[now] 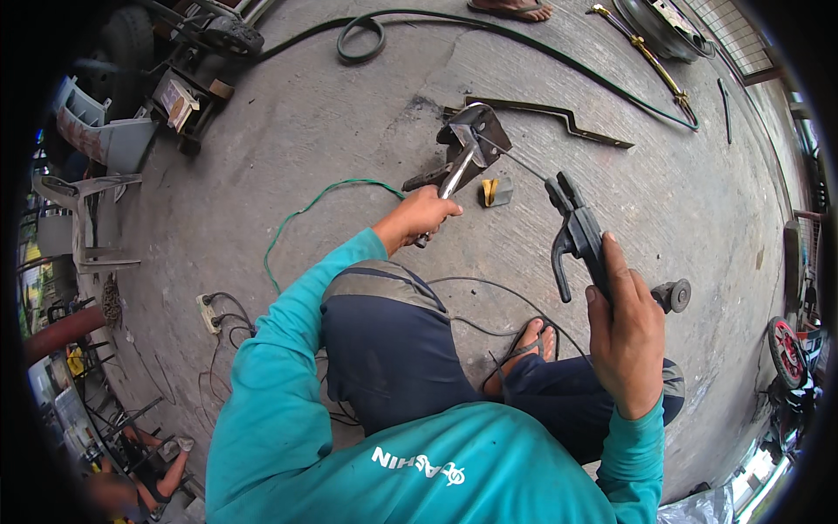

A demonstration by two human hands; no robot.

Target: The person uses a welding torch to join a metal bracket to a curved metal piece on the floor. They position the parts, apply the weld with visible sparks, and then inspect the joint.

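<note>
My right hand (630, 327) is wrapped round the handle of a black welding electrode holder (578, 229). A thin electrode rod (517, 159) is clamped in its jaws, and the rod's far end reaches a dark bent metal bracket (463, 140). In my left hand (419, 217) is a shiny silver metal tool (458, 170) with a long shaft; its upper end lies against the bracket, and its exact kind is unclear. Beside the bracket sits a small yellow and grey block (496, 192). A bent flat metal bar (559, 113) lies just beyond the bracket.
A green wire (301, 210) and a thick black hose (524, 39) run over the concrete. An angle grinder (672, 295) lies right of my right hand. Left are a power outlet (208, 313) and a white plastic chair (87, 218). Another person's foot (515, 9) shows at the top.
</note>
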